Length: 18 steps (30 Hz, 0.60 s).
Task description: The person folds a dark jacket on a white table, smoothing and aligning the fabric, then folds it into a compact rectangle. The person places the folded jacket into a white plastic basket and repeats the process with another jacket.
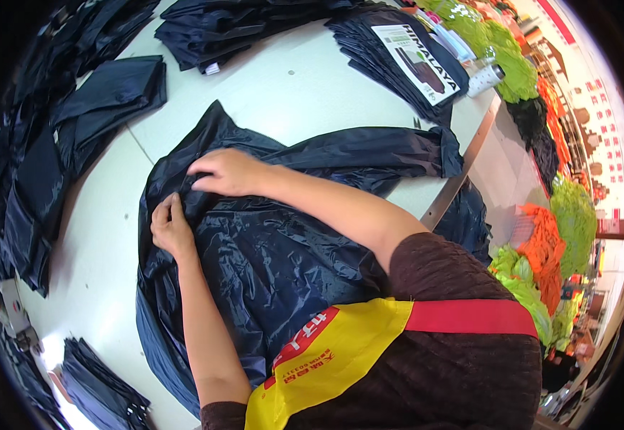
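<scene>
A shiny dark navy jacket (276, 251) lies spread and wrinkled on the white table in front of me, one sleeve (376, 152) stretched out to the right. A pointed fold of its cloth sticks up at the far side. My left hand (171, 228) is closed in a pinch on the jacket's cloth near its left edge. Just beyond and to the right, my right hand (232, 173) hovers over or lightly touches the same cloth. Its thumb and fingers are apart, slightly blurred, and nothing shows between them.
Folded dark garments lie in piles (111, 93) on the left, at the back (219, 32) and at the near left (104, 387). A printed card (416, 61) rests on a back-right stack, beside a white bottle (485, 80). Green (577, 215) and orange cloth (541, 244) heaps beyond the table's right edge.
</scene>
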### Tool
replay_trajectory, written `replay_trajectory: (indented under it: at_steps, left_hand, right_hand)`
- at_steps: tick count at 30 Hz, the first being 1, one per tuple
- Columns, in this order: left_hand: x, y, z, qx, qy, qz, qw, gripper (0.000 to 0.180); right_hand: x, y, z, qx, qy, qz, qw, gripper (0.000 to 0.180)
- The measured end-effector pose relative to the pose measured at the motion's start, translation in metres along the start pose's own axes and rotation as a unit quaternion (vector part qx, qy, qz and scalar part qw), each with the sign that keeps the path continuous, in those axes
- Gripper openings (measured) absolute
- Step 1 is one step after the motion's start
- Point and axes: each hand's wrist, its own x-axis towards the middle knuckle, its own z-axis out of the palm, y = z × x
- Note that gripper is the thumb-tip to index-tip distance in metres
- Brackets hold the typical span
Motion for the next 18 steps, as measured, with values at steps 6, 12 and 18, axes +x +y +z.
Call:
replay_trajectory:
  at_steps: [6, 12, 18]
  left_hand:
    - [-0.004, 0.005, -0.001, -0.125, -0.011, -0.087, 0.988, 0.017]
    - [0.000, 0.006, -0.004, -0.147, 0.009, -0.147, 0.978, 0.024]
    - [-0.005, -0.012, 0.000, -0.255, 0.041, -0.078, 0.963, 0.012]
  right_hand:
    - [-0.134, 0.077, -0.202, -0.427, 0.059, 0.407, 0.805, 0.025]
    - [-0.255, 0.101, -0.297, -0.384, 0.061, 0.594, 0.704, 0.085]
    - [-0.268, 0.110, -0.295, -0.361, 0.063, 0.531, 0.764, 0.041]
